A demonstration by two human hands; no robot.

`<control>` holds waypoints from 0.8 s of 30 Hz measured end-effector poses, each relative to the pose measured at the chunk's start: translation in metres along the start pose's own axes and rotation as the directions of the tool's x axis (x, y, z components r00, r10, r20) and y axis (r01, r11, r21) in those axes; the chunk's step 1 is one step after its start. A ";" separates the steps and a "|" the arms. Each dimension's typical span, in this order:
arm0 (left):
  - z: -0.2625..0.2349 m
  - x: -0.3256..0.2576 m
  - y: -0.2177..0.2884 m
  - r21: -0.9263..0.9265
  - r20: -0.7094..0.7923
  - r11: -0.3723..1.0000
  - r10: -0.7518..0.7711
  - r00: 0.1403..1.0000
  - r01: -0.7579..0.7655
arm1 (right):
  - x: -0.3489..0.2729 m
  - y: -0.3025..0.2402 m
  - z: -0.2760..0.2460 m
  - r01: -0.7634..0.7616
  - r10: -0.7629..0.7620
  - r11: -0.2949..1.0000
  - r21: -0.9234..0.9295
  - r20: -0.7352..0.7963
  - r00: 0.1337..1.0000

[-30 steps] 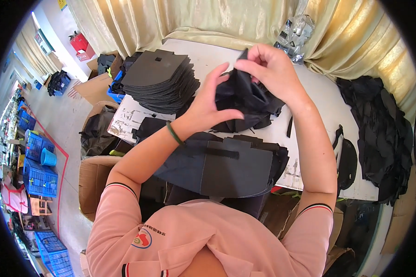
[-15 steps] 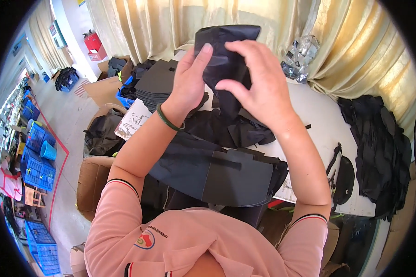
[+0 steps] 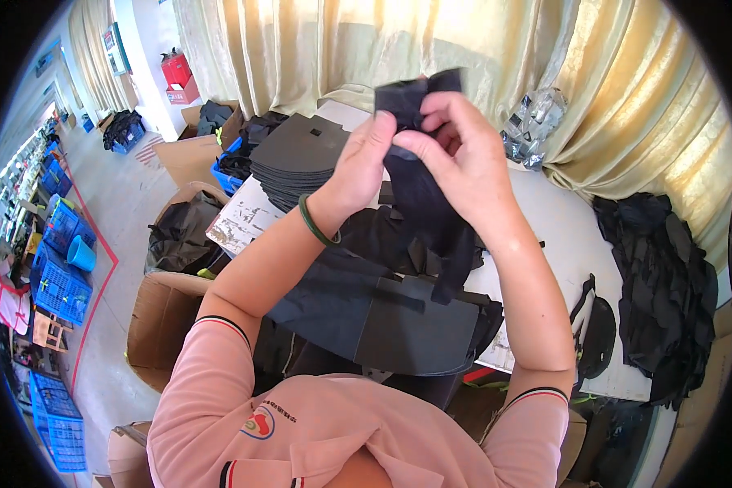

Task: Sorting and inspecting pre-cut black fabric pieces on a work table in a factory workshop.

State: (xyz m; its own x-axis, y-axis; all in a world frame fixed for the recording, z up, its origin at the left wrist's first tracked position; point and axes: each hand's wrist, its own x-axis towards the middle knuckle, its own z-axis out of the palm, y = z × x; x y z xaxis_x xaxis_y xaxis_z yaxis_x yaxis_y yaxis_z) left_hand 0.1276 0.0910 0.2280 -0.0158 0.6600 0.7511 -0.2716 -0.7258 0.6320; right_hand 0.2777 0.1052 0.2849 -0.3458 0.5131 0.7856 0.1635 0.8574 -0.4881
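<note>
A piece of black fabric (image 3: 419,183) is held up over the table between both hands, its lower end hanging down over dark cloth. My left hand (image 3: 366,154) grips its left edge with the thumb on top. My right hand (image 3: 459,150) pinches the upper part, thumb against the bent fingers. Beneath, a dark fabric piece with a stiff grey-black panel (image 3: 419,325) lies along the table's near edge. Left of my hands is a stack of dark, flat panels (image 3: 297,154).
The white table (image 3: 545,211) holds a black pouch (image 3: 598,333) and a heap of black cloth pieces (image 3: 663,285) at right. A clear plastic bag (image 3: 533,122) lies by the curtains (image 3: 325,49). Cardboard boxes (image 3: 159,325) stand left, blue crates (image 3: 61,285) farther off.
Both hands have come lower and closer together. The black fabric is now gathered between them, with a longer part hanging down. The right thumb and fingers have closed on it.
</note>
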 end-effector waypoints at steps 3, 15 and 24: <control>-0.003 0.004 -0.001 -0.004 0.019 0.998 0.062 0.998 -0.062 | 0.001 -0.002 0.003 0.104 -0.107 0.992 0.071 0.049 0.993; 0.012 -0.027 0.017 0.662 0.018 0.742 0.126 0.992 -0.106 | -0.003 -0.005 0.001 0.151 -0.152 0.984 -0.090 -0.005 0.988; -0.038 -0.010 0.021 0.275 0.002 0.921 -0.286 0.958 0.274 | -0.003 0.008 -0.028 -0.090 0.064 0.986 0.143 0.176 0.982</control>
State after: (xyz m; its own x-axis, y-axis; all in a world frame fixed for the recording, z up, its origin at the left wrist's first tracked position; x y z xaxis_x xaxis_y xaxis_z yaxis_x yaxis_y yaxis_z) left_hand 0.0854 0.0769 0.2264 0.0647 0.8395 0.5395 0.0100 -0.5411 0.8409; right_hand 0.3058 0.1114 0.2890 -0.4922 0.5516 0.6734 0.0601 0.7932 -0.6059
